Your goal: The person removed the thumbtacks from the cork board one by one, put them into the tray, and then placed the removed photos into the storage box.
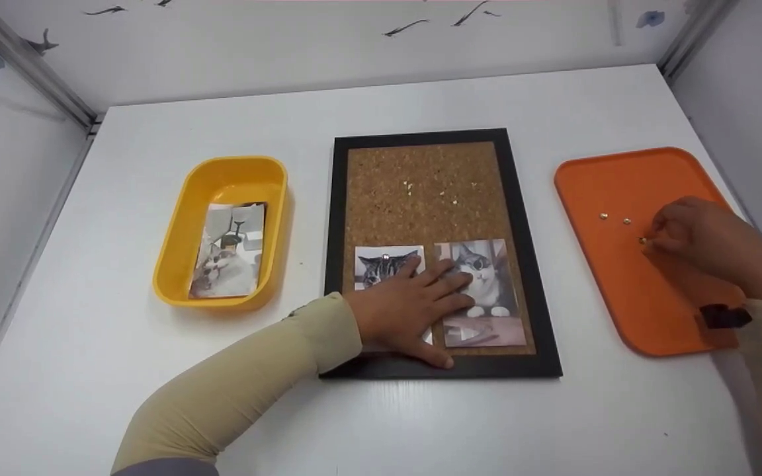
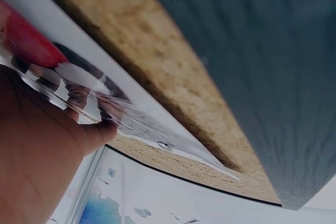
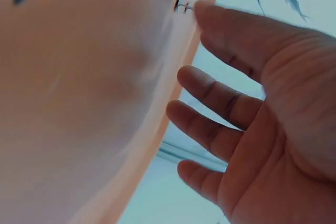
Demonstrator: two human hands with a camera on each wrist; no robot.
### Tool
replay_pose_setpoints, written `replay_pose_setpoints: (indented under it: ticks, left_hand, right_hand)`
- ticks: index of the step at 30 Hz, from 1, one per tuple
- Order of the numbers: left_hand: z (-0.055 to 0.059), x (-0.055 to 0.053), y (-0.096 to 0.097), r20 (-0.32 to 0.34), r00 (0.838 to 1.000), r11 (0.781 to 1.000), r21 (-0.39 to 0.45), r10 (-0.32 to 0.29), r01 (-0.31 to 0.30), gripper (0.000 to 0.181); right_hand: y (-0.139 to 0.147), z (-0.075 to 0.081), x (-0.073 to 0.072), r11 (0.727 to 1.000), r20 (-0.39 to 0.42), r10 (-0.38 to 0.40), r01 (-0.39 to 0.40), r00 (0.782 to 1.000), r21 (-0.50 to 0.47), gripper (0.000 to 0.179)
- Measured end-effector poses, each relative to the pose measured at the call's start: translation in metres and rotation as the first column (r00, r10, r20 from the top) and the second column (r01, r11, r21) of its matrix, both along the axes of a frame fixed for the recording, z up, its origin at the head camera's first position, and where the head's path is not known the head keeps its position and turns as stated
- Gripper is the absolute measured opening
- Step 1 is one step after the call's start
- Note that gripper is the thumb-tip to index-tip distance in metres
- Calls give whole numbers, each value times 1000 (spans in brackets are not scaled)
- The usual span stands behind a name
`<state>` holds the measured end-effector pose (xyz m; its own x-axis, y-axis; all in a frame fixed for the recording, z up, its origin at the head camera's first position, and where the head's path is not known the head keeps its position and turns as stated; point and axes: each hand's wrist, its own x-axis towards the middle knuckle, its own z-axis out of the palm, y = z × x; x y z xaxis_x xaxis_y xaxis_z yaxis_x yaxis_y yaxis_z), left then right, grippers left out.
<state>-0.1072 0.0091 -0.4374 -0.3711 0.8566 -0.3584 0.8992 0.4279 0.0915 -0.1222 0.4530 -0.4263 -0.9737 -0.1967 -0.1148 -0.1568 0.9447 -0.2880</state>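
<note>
My left hand [image 1: 414,304] lies flat with fingers spread over the lower corkboard [image 1: 421,218]. Its palm covers much of a tabby cat photo [image 1: 368,264], which has a shiny thumbtack [image 1: 385,256] at its top edge. The fingertips reach onto a second photo, a grey-and-white cat [image 1: 483,284], to the right. Over the orange tray [image 1: 659,330], my right hand [image 1: 705,241] brings thumb and index fingertips right to a gold thumbtack [image 1: 643,241]; I cannot tell whether they pinch it. The other fingers bend loosely [image 3: 210,124]. Two more thumbtacks [image 1: 604,216] lie beside it.
At the left stands a yellow bin [image 1: 172,264] with a cat photo [image 1: 229,258] inside. The corkboard's raised black frame [image 1: 543,317] surrounds the cork, whose upper part shows pale flecks. White panels [image 1: 328,53] enclose the white table [image 1: 222,370] at the back and sides.
</note>
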Motion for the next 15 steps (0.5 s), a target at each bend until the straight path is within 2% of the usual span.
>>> replay_pose_setpoints:
  ticks: [4,8,11,15]
  left_hand:
    - [0,0,-1,-6,1000,1000,6,-1,1,97]
    - [0,0,-1,-4,1000,1000,18,0,1,96]
    - [0,0,-2,3,1000,1000,23,3,-4,96]
    - [1,0,-1,4,1000,1000,24,3,-3,96]
  right_hand:
    - [-14,4,3,997,-107,60,-55,992,45,36]
    - [-30,6,4,987,-214,149,-134,965,85,37]
    - [-39,5,3,964,-317,267,-248,910,100,37]
    - [-51,4,1,916,-438,400,-371,805,155,38]
